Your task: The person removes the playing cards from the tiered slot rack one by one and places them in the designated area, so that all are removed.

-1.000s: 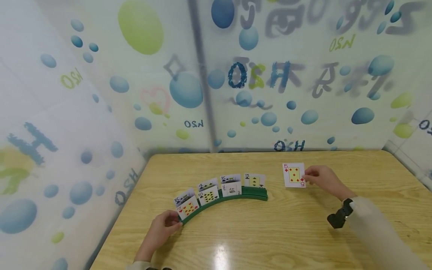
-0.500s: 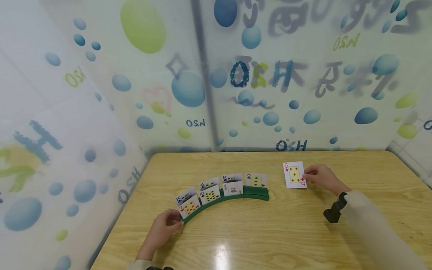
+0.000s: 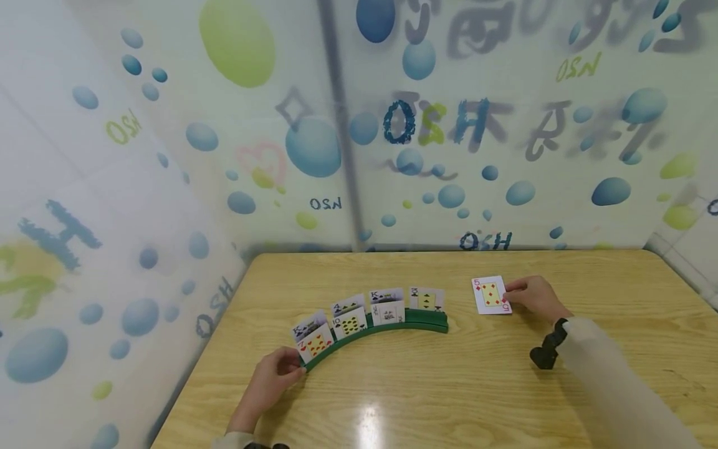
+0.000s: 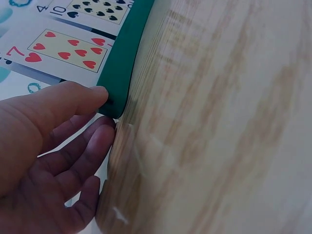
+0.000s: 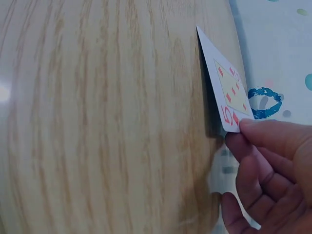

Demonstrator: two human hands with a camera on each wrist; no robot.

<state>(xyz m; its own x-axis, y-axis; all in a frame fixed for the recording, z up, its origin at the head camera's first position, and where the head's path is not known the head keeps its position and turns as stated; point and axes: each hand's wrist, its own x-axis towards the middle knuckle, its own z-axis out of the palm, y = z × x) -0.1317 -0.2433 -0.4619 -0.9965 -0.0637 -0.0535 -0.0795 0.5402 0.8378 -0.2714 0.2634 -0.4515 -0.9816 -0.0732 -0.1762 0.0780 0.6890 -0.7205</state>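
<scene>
Clearly, in the head view the left hand (image 3: 272,377) pinches one end of the card holder (image 3: 416,322), while the right hand (image 3: 537,299), well apart, pinches the five of diamonds (image 3: 489,294). From the left wrist, a tug could topple the standing cards (image 4: 68,51) just beside that hand; from the right, the hold near one corner could let it swivel.

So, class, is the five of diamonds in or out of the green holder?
Out: the right hand pinches the five of diamonds, well apart from the green holder.

L hand (image 3: 270,376), R hand (image 3: 537,299): pinch pos.
</scene>
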